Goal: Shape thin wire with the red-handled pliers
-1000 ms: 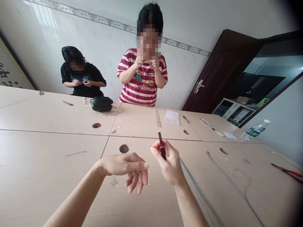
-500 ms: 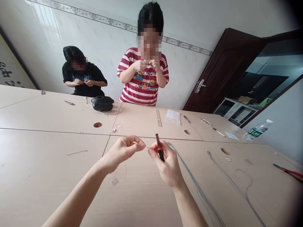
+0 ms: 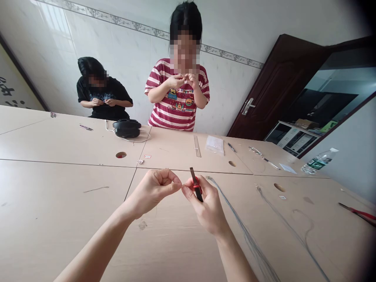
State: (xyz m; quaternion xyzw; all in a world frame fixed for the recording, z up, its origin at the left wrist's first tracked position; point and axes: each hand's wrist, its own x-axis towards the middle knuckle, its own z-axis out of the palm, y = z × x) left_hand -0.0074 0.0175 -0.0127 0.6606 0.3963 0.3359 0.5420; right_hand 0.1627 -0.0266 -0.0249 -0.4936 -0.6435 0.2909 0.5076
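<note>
My left hand [image 3: 157, 192] is closed, thumb and forefinger pinched on a thin wire or thread, barely visible at the fingertips. Right beside it, my right hand [image 3: 207, 203] is closed too, its thumb and forefinger nearly meeting the left fingertips. A narrow flat black tool with a red band [image 3: 196, 187] is held in the right hand, its tip pointing up and away; its exact kind cannot be made out. To the right of that hand lies a bundle of thin grey-blue wires [image 3: 239, 221]. Another, thinner wire bundle [image 3: 282, 215] lies farther right.
Across the table [image 3: 73, 239] two people work with their hands. A black case [image 3: 127, 128] with a white cable, a clear ruler [image 3: 197, 146], a plastic bag [image 3: 214, 145], a pen [image 3: 232, 147] and a water bottle [image 3: 319, 161] lie about. Red-handled scissors [image 3: 358, 213] lie far right.
My fingertips have drawn closer together, hiding the short length of wire that showed between them. The black tool has tilted and shifted slightly left.
</note>
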